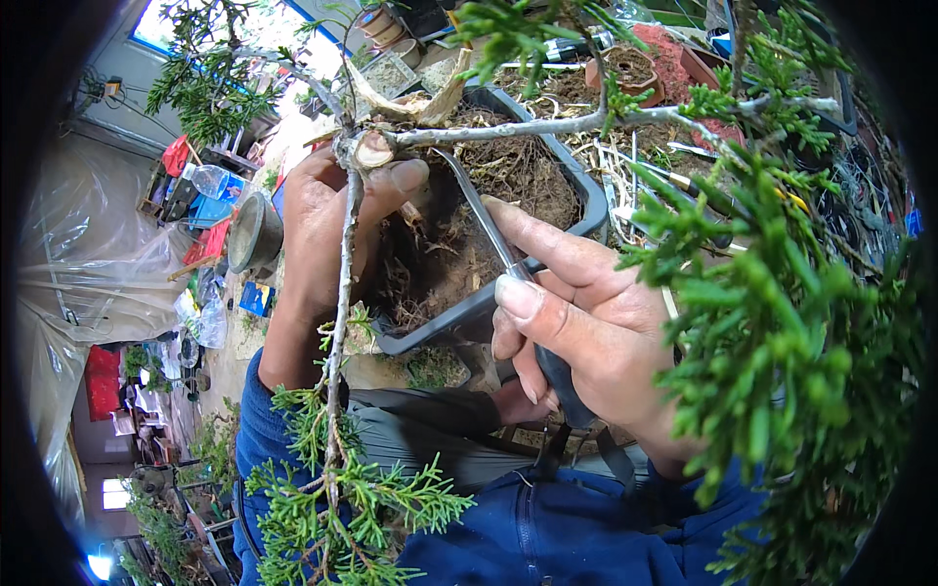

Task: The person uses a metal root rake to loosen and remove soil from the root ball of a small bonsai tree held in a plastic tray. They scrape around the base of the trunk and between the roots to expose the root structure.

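My left hand is closed around the trunk of a small juniper tree, just below a pale round cut stub; its thumb lies beside the stub. In my right hand is a carving knife with a slim, curved metal blade and a dark handle. The thumb and index finger press along its neck. The blade's tip points up toward the stub; whether it touches the wood I cannot tell. Beneath the tree is a grey rectangular plastic pot holding brown soil and roots.
Green foliage hangs close on the right, and a lower branch crosses my left forearm. Tools, wood shavings and a terracotta pot lie beyond the grey pot. A round grey pot stands left, near plastic sheeting.
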